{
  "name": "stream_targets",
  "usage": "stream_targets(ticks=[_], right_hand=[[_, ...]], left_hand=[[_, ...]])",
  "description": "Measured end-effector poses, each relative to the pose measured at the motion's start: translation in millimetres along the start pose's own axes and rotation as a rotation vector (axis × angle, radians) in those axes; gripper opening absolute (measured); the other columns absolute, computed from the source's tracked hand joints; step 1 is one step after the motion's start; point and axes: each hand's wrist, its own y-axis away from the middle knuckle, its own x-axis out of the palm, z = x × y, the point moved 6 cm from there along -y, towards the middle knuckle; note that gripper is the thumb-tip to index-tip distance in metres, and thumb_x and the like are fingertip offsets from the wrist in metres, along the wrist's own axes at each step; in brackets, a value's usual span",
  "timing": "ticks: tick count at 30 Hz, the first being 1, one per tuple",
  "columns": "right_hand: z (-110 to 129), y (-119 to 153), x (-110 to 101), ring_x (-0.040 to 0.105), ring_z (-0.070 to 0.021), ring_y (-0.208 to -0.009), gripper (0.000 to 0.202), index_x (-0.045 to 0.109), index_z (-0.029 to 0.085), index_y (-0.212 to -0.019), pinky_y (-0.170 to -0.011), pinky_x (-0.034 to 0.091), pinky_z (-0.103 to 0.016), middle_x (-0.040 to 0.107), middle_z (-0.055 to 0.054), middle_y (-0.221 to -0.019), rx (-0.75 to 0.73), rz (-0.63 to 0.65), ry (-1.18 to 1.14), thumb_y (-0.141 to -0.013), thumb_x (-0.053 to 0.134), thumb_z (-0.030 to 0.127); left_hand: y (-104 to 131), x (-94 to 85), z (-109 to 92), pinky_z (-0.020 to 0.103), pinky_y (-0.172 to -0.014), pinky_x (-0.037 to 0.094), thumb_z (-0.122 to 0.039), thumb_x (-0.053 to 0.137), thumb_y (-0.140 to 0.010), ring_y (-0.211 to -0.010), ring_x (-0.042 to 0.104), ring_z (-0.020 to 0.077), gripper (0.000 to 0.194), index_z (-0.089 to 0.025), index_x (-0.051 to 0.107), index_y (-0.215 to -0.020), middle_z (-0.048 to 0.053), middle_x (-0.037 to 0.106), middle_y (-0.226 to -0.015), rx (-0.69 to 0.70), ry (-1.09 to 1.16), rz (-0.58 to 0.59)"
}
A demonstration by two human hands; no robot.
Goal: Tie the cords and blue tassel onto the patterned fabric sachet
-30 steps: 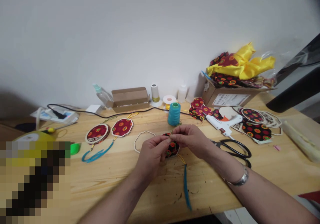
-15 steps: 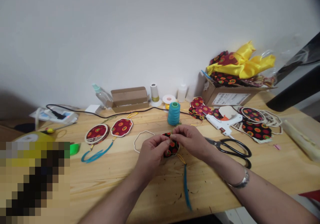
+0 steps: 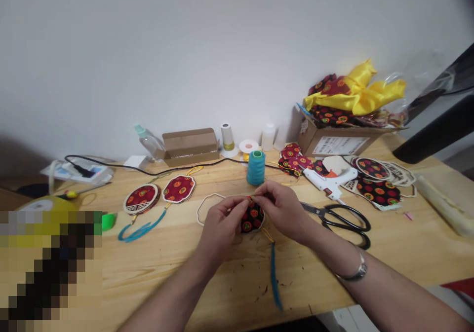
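Observation:
Both hands meet over a black fabric pendant [image 3: 253, 218] patterned with red flowers, low over the wooden table. My left hand [image 3: 225, 223] pinches the pendant's upper edge from the left. My right hand [image 3: 279, 206] closes its fingertips on the same edge from the right, where a small reddish bit shows between the hands. A blue tassel [image 3: 274, 275] on a yellow cord trails from the pendant's lower right toward the table's front. Behind my left hand lies a pale scalloped frame [image 3: 207, 201], partly covered. A teal thread spool [image 3: 256, 168] stands just beyond the fingers.
Black-handled scissors [image 3: 344, 221] lie beside my right forearm. A white glue gun [image 3: 331, 181] rests behind them, near fabric pieces [image 3: 379, 191]. Two red pendants [image 3: 179, 189] lie on the left. At the back stand an open cardboard box [image 3: 190, 147] and a fabric-filled carton [image 3: 333, 142].
Both hands keep their pinch at the pendant's top edge. The fingers have shifted slightly, and more of the black patterned fabric shows between them.

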Motion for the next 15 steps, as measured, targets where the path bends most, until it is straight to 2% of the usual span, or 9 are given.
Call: stream_targets(ticks=[2,4,6,8,10,12,15], right_hand=[[-1,0,-2,0.055,-0.0145,-0.066,0.007,0.057,0.019,-0.075,-0.062,0.040,-0.027,0.062,-0.001,-0.071,-0.023,-0.028,0.062,-0.078,0.053,0.016],[-2,0,-3,0.054,-0.0149,-0.066,0.007,0.057,0.019,-0.076,-0.062,0.039,-0.027,0.062,-0.002,-0.071,-0.037,-0.059,0.115,-0.079,0.052,0.016],[-4,0,-5,0.053,-0.0148,-0.065,0.006,0.056,0.019,-0.075,-0.061,0.038,-0.027,0.061,-0.002,-0.070,-0.037,-0.086,0.122,-0.079,0.052,0.016],[-6,0,-6,0.053,-0.0144,-0.064,0.005,0.056,0.020,-0.074,-0.060,0.038,-0.027,0.060,-0.001,-0.069,-0.018,-0.102,0.077,-0.078,0.054,0.018],[-9,-1,-6,0.053,-0.0138,-0.061,0.005,0.055,0.020,-0.072,-0.058,0.039,-0.026,0.059,0.000,-0.065,0.031,-0.099,-0.003,-0.077,0.055,0.019],[-11,-2,-5,0.053,-0.0134,-0.057,0.006,0.054,0.020,-0.070,-0.056,0.040,-0.026,0.058,0.001,-0.061,0.089,-0.075,-0.089,-0.076,0.055,0.020],[-12,-4,1,0.054,-0.0133,-0.052,0.008,0.051,0.020,-0.069,-0.054,0.042,-0.026,0.057,0.002,-0.056,0.165,-0.006,-0.220,-0.076,0.054,0.020]], left_hand=[[-1,-3.4,-3,0.020,-0.046,0.037,-0.039,0.068,-0.066,-0.053,0.048,0.0063,0.025,-0.015,0.069,-0.075,0.005,0.063,-0.099,0.011,-0.046,-0.045],[-1,-4.2,-7,0.021,-0.051,0.041,-0.036,0.070,-0.064,-0.068,0.056,0.0114,0.022,-0.014,0.068,-0.066,0.008,0.054,-0.120,0.047,-0.081,-0.055],[0,-1.7,-9,0.022,-0.057,0.043,-0.032,0.071,-0.063,-0.079,0.058,0.0148,0.019,-0.014,0.067,-0.060,0.010,0.054,-0.122,0.080,-0.082,-0.019],[0,3.7,-5,0.021,-0.054,0.040,-0.030,0.070,-0.064,-0.069,0.057,0.0117,0.019,-0.014,0.065,-0.057,0.009,0.061,-0.109,0.061,-0.039,0.061],[1,11.1,4,0.020,-0.047,0.034,-0.031,0.069,-0.067,-0.052,0.049,0.0070,0.020,-0.014,0.063,-0.058,0.006,0.066,-0.083,-0.011,0.022,0.170],[2,16.6,10,0.019,-0.043,0.029,-0.032,0.068,-0.069,-0.044,0.043,0.0054,0.020,-0.014,0.063,-0.061,0.001,0.061,-0.062,-0.067,0.057,0.240],[3,19.3,14,0.018,-0.044,0.030,-0.031,0.069,-0.069,-0.045,0.044,0.0062,0.018,-0.014,0.065,-0.066,-0.003,0.052,-0.048,-0.078,0.037,0.243]])
